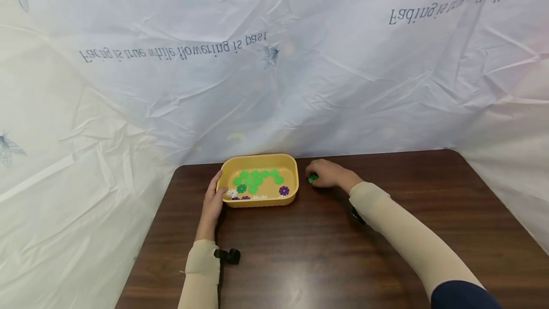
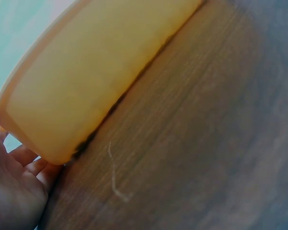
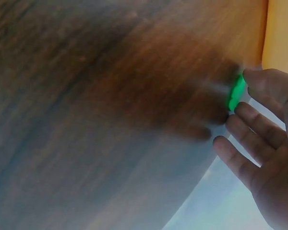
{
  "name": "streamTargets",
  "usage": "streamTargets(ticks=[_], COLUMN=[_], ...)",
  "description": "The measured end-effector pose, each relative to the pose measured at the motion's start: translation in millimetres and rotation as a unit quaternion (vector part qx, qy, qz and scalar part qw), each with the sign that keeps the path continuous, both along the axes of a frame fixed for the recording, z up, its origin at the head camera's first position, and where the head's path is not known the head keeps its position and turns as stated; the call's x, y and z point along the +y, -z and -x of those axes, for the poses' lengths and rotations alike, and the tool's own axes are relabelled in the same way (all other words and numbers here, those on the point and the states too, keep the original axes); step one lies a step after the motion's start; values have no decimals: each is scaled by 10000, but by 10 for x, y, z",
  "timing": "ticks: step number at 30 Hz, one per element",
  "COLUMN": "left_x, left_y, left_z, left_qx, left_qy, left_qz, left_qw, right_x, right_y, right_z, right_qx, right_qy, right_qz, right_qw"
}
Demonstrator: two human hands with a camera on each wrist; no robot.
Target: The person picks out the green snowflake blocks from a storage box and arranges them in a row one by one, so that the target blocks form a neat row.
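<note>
Beside the yellow tray [image 1: 262, 200], steadied at its corner by our left hand [image 1: 213, 199], our right hand [image 1: 328, 174] pinches a green flower piece [image 1: 312, 177] at the fingertips; so slight a hold could slip, dropping it onto the table [image 1: 386, 232].

Yellow tray [image 1: 262, 158], green piece [image 1: 312, 177]

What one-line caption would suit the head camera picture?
Left hand holds the yellow tray of flower pieces while the right hand pinches a green piece beside it.
</note>
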State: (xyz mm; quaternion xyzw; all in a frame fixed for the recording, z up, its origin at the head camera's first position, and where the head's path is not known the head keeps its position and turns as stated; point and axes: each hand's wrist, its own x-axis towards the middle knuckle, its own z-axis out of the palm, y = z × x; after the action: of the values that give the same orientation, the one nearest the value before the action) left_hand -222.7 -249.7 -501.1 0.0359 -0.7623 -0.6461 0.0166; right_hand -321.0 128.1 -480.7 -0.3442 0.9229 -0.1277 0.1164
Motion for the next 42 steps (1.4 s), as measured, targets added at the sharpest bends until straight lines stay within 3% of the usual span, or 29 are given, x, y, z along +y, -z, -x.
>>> streamTargets(ticks=[9, 22, 37, 42], left_x=[0, 5, -6, 0], left_y=[-9, -17, -17, -24], left_z=[-18, -19, 12, 11], left_qx=[14, -77, 40, -41], left_qy=[-9, -90, -36, -40], left_qz=[94, 122, -10, 29], left_qw=[10000, 9999, 10000, 10000], right_x=[-175, -534, -1047, -1144], right_y=[-291, -645, -442, -355], right_z=[45, 108, 31, 2], right_qx=[113, 735, 527, 252], right_qy=[-98, -337, -790, -661], right_qz=[-16, 346, 50, -23], right_qw=[9999, 9961, 9955, 9975])
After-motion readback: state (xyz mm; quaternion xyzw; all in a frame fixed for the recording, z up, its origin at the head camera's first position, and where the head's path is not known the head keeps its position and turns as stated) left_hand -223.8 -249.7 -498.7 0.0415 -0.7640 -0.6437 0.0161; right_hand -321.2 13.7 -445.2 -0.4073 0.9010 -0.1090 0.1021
